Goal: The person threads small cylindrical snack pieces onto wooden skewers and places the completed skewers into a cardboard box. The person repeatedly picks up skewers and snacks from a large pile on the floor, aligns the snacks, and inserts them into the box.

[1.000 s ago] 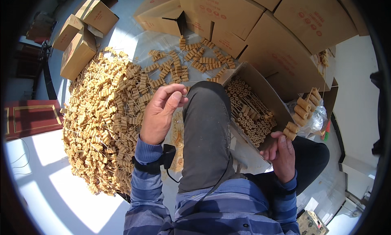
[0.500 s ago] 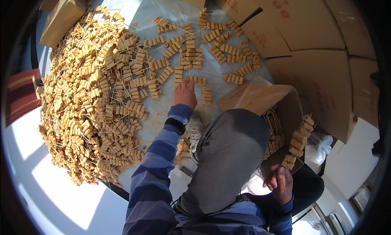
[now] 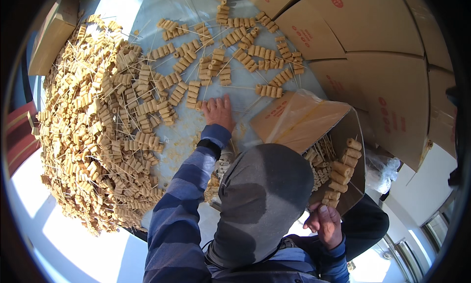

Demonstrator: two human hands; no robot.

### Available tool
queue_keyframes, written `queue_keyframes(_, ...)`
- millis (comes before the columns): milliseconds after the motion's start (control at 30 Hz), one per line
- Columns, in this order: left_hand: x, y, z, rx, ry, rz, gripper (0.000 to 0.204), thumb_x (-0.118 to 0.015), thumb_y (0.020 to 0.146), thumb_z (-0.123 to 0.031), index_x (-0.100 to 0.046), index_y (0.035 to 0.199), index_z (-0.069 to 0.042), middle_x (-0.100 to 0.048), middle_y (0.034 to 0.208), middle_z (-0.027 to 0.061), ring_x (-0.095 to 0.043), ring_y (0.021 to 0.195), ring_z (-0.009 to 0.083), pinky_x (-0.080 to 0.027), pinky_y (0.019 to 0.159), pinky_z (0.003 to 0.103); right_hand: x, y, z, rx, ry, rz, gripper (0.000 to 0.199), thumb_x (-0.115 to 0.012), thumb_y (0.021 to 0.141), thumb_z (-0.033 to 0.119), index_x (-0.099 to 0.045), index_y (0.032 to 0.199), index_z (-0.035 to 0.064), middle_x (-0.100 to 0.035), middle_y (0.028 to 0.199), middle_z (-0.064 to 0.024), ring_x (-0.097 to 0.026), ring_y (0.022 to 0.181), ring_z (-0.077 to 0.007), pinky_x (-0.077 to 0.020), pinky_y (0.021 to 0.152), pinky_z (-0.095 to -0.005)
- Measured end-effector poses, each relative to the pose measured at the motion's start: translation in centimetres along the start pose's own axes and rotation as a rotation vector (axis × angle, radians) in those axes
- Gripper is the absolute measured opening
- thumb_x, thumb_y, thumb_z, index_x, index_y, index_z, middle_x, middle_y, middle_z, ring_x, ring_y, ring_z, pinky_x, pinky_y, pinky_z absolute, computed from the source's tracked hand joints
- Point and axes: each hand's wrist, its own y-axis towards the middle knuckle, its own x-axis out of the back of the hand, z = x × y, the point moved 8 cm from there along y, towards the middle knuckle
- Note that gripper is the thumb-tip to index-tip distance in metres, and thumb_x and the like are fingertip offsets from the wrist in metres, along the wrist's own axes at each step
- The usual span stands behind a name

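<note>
My left hand (image 3: 219, 112) lies low over the pale sheet (image 3: 181, 136), its fingers bent downward over skewers of tan, ridged food rolls. One roll end (image 3: 198, 105) shows beside its fingers; the palm hides the rest. Just beyond are several loose skewers (image 3: 193, 94), rolls threaded on thin sticks. At the lower right my right hand (image 3: 327, 225) pinches skewers of rolls (image 3: 340, 172) near their lower end. They stand up from the fingers in front of an open cardboard box (image 3: 355, 131). Inside that box, more skewers (image 3: 319, 160) are packed close.
A large heap of skewers (image 3: 93, 131) fills the left side. Cardboard boxes (image 3: 373, 28) line the far right, and another box (image 3: 54, 33) stands at the far left. Clear plastic (image 3: 381, 172) bulges beside the open box. My bent knee (image 3: 267, 199) rises between my arms.
The view has shifted, so the heap sits farther left. Two skewers beside my left hand no longer show on the sheet. My right hand still holds its skewers, now more in front of the open box.
</note>
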Motion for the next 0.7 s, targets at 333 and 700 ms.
queue_keyframes(333,7.1,-1.3,11.9,0.208,-0.245,-0.311,0.012,-0.063,0.092,-0.014,-0.067,0.103,-0.012,-0.063,0.112,0.011,-0.063,0.103,0.0344,-0.049,0.089,0.047,-0.1,-0.1,-1.5,-0.065,-0.012,0.063,0.043,-0.041,0.112,0.034,-0.057,0.115,-0.0066,-0.047,0.062,-0.0011,-0.052,0.058,-0.0118,-0.0547,0.071,-0.0297)
queue_keyframes(700,0.6,4.8,9.0,0.37,-0.402,0.108,0.034,-0.069,0.09,-0.038,-0.071,0.109,-0.01,-0.073,0.11,0.0177,-0.069,0.101,0.0384,-0.054,0.089,0.047,-0.5,-0.8,-2.4,-0.122,-0.042,0.11,0.046,-0.042,0.111,0.037,-0.056,0.117,-0.0067,-0.048,0.065,-0.0012,-0.05,0.061,-0.011,-0.0552,0.075,-0.0312)
